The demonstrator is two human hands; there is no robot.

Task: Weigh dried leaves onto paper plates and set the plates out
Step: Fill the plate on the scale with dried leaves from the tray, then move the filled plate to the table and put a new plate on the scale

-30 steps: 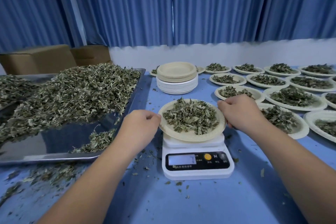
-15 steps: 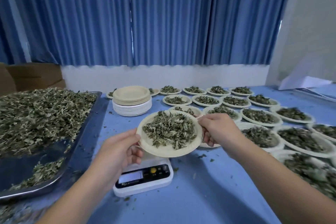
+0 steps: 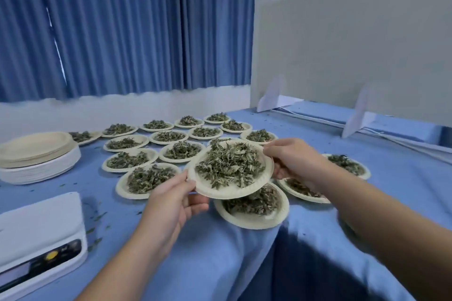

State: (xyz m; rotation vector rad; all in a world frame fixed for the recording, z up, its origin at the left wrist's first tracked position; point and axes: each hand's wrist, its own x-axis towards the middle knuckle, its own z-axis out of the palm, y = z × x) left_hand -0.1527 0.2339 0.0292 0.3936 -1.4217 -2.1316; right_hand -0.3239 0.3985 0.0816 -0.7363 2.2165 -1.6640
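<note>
table (image 3: 171,264): blue cloth | filled plates (image 3: 244,223) | empty-plate stack (image 3: 36,161) | scale (image 3: 41,227) | leaf crumbs (image 3: 97,216)

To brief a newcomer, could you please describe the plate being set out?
On the blue table, right of the stack of empty plates, sit rows of leaf-filled plates. Only this plate is held above them, left hand and right hand gripping its rim.

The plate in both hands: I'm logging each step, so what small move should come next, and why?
Probably carry the held plate rightward to bare cloth and lower it there. The left hand and right hand hold it above a filled plate, so straight down would stack it.
</note>
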